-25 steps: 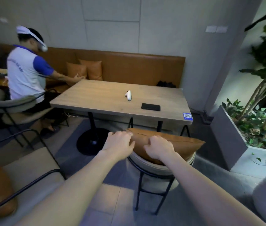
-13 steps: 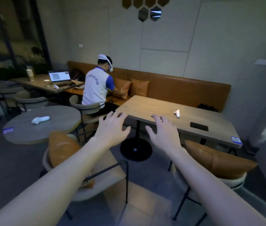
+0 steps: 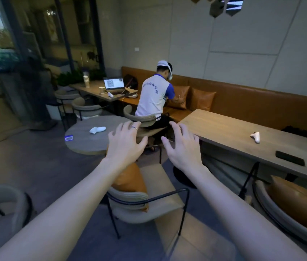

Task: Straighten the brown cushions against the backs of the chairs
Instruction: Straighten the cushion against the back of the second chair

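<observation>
A brown cushion [image 3: 131,178] leans against the curved back of a beige chair [image 3: 158,202] in the middle foreground. My left hand [image 3: 125,143] hovers above that cushion with fingers spread, holding nothing. My right hand [image 3: 183,147] is open too, spread in the air above the chair's seat. A second brown cushion [image 3: 299,202] rests in the chair [image 3: 273,221] at the lower right, apart from both hands. Two more brown cushions [image 3: 201,99] stand on the bench at the back.
A round grey table [image 3: 85,140] with a white controller [image 3: 97,129] stands behind the middle chair. A long wooden table [image 3: 233,132] holds a controller [image 3: 255,136] and a phone [image 3: 290,160]. A seated person [image 3: 153,97] handles a bench cushion. Another chair back [image 3: 2,198] sits lower left.
Both hands let go of the right chair's cushion and opened. My view swung left, and the hands now reach over the middle chair and its cushion.
</observation>
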### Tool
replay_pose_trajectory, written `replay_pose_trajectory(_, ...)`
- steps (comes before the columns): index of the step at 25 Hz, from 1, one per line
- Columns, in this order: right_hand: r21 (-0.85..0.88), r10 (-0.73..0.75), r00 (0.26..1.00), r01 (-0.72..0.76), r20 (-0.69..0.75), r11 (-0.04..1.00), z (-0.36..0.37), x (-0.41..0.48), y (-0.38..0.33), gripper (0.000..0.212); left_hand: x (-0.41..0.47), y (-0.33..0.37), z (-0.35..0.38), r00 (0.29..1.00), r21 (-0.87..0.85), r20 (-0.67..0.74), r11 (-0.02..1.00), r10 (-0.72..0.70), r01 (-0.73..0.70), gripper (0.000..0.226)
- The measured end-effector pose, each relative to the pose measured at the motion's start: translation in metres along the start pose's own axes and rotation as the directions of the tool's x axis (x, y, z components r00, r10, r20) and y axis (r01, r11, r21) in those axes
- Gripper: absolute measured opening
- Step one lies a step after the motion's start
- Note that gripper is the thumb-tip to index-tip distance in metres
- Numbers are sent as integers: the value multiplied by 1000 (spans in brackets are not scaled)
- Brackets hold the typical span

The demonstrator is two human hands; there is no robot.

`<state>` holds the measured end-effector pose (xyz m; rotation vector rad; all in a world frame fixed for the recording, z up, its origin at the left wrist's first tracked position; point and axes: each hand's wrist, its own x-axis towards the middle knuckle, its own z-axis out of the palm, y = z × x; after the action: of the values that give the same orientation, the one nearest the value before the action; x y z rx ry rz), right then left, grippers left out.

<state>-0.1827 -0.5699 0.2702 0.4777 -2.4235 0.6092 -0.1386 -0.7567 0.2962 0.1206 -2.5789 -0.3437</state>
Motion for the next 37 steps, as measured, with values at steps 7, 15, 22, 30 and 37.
replay_pose_trajectory(7, 35, 199, 944, -216, 264, 976, 146, 25, 13, 64, 57, -83, 93, 972, 20, 165, 986, -166, 165, 56)
replay_pose_trajectory(15, -3, 404, 746, -475, 529, 880, 305, -10, 20, 67, 72, -176, 243, 825, 33, 385, 900, -413, 435, 70)
replay_pose_trajectory(22, -134, 788, 302, -892, 537, 432, 384, -63, 18, 75, 66, -252, 322, 638, -9, 549, 760, -539, 650, 92)
replay_pose_trajectory(30, -195, 828, -151, -979, 540, -52, 430, -75, 25, 101, 89, -314, 375, 460, -66, 723, 611, -515, 789, 132)
replay_pose_trajectory(37, -227, 835, -144, -974, 532, -23, 443, -75, 38, 87, 108, -329, 397, 402, -87, 723, 503, -562, 860, 130)
